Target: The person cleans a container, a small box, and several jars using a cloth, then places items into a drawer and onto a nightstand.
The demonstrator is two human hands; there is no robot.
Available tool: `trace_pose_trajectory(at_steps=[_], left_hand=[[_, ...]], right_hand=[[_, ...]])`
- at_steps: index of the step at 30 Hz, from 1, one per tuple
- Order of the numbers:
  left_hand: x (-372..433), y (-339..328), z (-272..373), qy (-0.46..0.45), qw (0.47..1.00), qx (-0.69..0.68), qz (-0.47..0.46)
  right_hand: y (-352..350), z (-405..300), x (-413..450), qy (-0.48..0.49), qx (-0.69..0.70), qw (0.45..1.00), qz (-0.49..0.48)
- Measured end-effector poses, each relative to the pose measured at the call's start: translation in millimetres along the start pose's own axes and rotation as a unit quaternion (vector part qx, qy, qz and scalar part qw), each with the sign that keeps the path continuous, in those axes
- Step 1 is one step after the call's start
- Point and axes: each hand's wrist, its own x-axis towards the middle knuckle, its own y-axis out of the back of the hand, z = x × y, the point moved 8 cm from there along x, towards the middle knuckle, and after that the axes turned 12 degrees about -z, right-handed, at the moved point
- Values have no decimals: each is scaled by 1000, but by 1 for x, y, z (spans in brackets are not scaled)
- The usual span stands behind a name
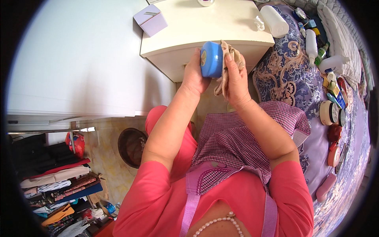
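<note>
A blue plastic jar with a round picture label is held up before me, in front of the cream cabinet. My left hand grips its left side, the thumb near the label. Against the jar's right side my right hand presses a crumpled beige cloth, its fingers closed on the folds. Part of the cloth hangs below the jar. Behind the fingers, the far side of the jar is hidden.
A lilac box stands on the cabinet's left corner, a crumpled tissue at its right. White bottles, cosmetic jars and a red hairbrush-like item lie on the patterned bed at right. A brown bin stands on the floor, near stacked clothes.
</note>
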Motion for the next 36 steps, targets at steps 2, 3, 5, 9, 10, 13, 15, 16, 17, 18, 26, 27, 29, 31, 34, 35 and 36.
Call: trace_pose_trajectory(at_steps=[2,3,5,9,10,13,15,16,17,18,26,27,29,31,34,35,36], left_hand=[[2,-2,-3,9,1000,7,-25],[3,1,-5,10,1000,7,-26],[4,7,-13,33,998,-23,-43],[8,11,-12,12,997,-53,-59],[7,12,-10,14,998,-42,-37],[4,7,0,21,999,-32,4],[3,10,4,28,999,-33,25],[2,15,8,12,999,-11,39],[1,19,12,-4,998,11,54],[-2,17,13,-6,998,10,63],[-12,-3,28,-136,984,113,29],[-13,-2,27,-136,984,113,29],[-15,-6,31,-160,965,207,23],[-18,-10,30,-172,956,238,12],[-16,-7,22,-149,970,193,-5],[-15,-3,15,-116,984,138,5],[-15,1,9,-83,993,82,15]], right_hand=[[10,-1,4,-60,25,998,21],[14,-1,7,-84,34,996,25],[16,3,9,-109,49,993,19],[8,19,10,-95,70,993,-11],[6,18,9,-70,64,995,-5],[-5,12,1,-30,-44,996,-73],[-9,18,-2,-4,-136,984,-111],[-9,21,-3,-4,-136,984,-112],[-8,22,-4,2,-157,981,-113],[-11,21,-5,7,-179,977,-112],[2,7,0,17,-29,998,-45],[3,3,0,16,-15,1000,-21],[7,3,6,-52,74,996,-2],[19,5,14,-64,90,994,17],[19,18,16,-114,146,983,18],[17,21,14,-113,147,982,18],[12,23,8,-110,146,983,33]])
